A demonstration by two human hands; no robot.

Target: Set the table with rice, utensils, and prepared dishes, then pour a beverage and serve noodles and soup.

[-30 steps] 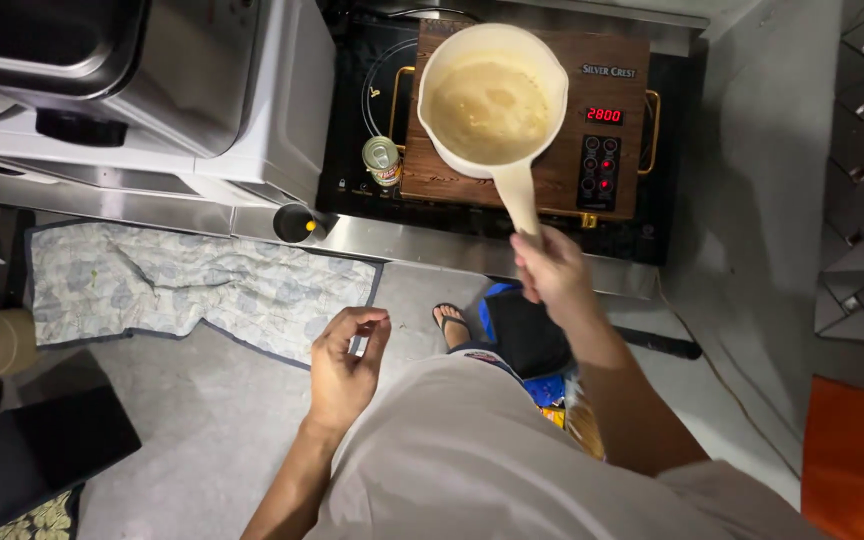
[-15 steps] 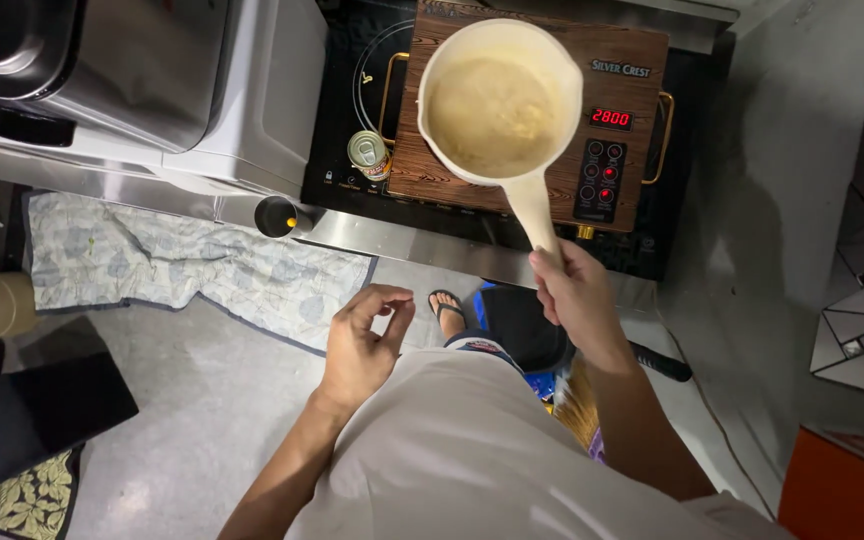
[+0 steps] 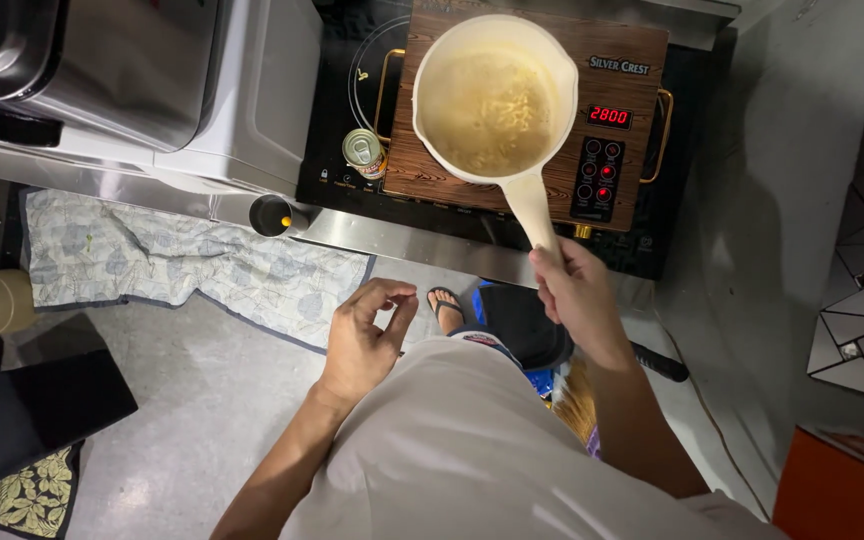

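My right hand grips the cream saucepan handle on the wood-grain cooktop; left hand hangs loosely curled, empty. A steady, level grip should stop the noodles slopping.

Probably a kitchen: induction cooker, saucepan

I see a loose pale grey shirt, bare forearms and a dark flip-flop on one foot.
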